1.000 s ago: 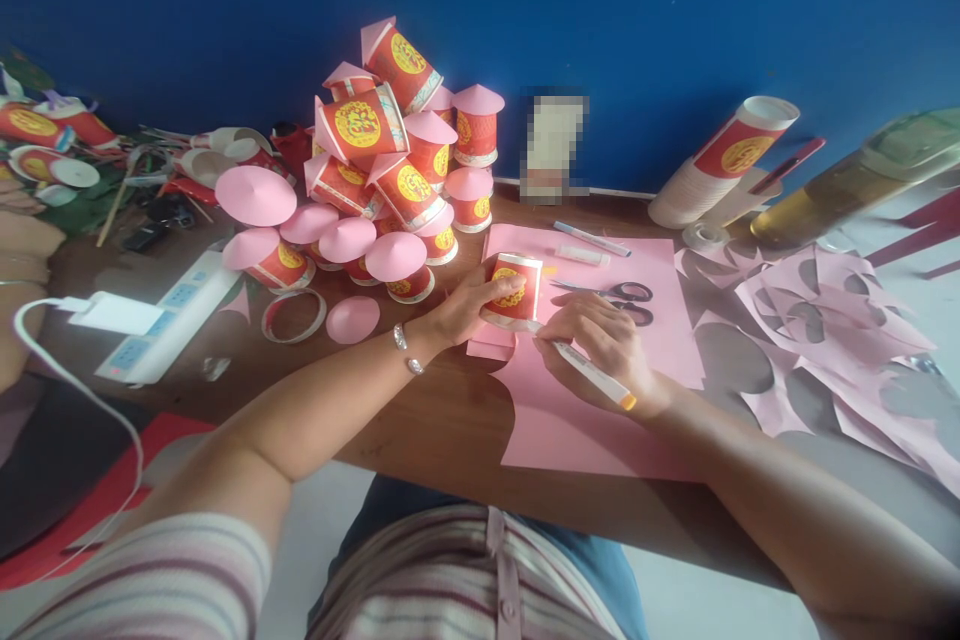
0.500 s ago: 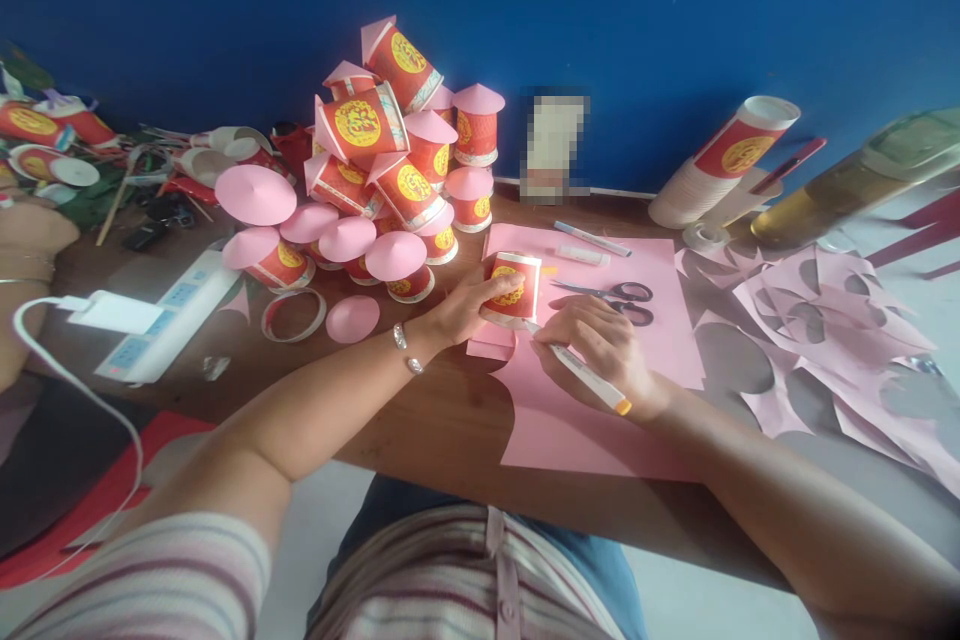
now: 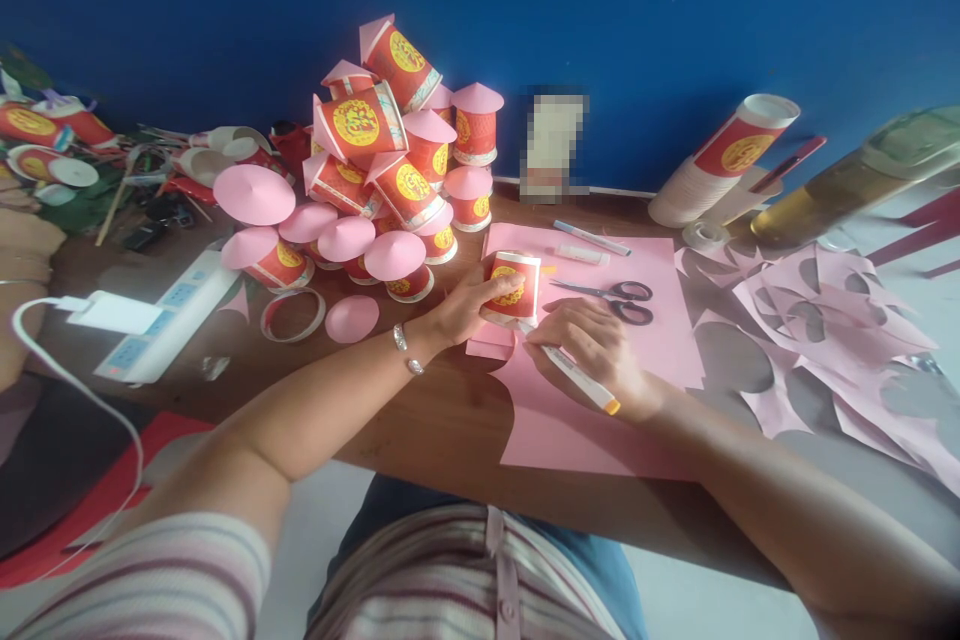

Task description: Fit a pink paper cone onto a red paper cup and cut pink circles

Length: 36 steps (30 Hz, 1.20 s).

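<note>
A red paper cup (image 3: pixel 527 288) with a yellow round print is gripped by my left hand (image 3: pixel 469 305), its thumb across the print. My right hand (image 3: pixel 589 345) is closed around a white marker (image 3: pixel 581 380) with a yellow end. The marker's tip is at the cup's lower right edge; whether it touches is too small to tell. Under both hands lies pink paper (image 3: pixel 607 430). Black-handled scissors (image 3: pixel 626 302) rest on it just beyond my right hand. A blue-ended marker (image 3: pixel 592 238) and a white marker cap or pen (image 3: pixel 583 255) lie farther back.
Red cups with pink cone tops (image 3: pixel 409 180) are piled at back left. Nearer stand a power strip (image 3: pixel 169 320) and a cut cup ring (image 3: pixel 293 316). Stacked cups (image 3: pixel 724 160), a bottle (image 3: pixel 840 180) and pink paper scraps (image 3: pixel 825 320) are on the right. Another person's arm (image 3: pixel 26 250) shows far left.
My right hand and the marker have shifted slightly left along the cup's lower edge. My left hand keeps the cup in nearly the same place.
</note>
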{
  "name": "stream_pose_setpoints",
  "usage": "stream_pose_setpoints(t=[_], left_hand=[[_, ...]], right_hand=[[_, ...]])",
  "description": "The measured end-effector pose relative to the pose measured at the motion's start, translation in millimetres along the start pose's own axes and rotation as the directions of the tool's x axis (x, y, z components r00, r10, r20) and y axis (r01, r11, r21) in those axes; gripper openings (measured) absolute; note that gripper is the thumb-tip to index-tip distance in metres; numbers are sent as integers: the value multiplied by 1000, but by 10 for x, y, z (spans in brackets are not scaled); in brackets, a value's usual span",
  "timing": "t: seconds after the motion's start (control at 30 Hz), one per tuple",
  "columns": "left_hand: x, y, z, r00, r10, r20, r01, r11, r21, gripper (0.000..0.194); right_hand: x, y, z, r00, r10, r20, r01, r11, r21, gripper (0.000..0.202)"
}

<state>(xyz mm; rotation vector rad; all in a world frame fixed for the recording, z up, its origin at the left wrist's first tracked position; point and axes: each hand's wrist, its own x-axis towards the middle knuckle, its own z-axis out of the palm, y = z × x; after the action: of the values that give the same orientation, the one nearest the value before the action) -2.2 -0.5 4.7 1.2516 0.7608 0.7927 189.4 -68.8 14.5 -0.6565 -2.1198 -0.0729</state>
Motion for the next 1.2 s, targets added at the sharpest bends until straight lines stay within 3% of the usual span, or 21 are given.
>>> stream_pose_setpoints(t=[0.2, 0.37, 0.67, 1.2], left_hand=[[33, -66, -3, 998, -27, 52, 36, 984, -172, 37], [39, -96, -3, 998, -20, 63, 33, 977, -210, 38], [43, -139, -17, 999, 38, 33, -30, 979, -201, 34], [36, -106, -7, 999, 35, 36, -31, 992, -124, 34]], right_hand=[[-28, 32, 5, 1000, 9, -23, -10, 999, -49, 19], [-48, 57, 3, 1000, 12, -25, -15, 995, -96, 21], [-30, 29, -7, 1000, 16, -15, -17, 996, -83, 22], [0, -11, -10, 1000, 29, 13, -28, 999, -24, 22]])
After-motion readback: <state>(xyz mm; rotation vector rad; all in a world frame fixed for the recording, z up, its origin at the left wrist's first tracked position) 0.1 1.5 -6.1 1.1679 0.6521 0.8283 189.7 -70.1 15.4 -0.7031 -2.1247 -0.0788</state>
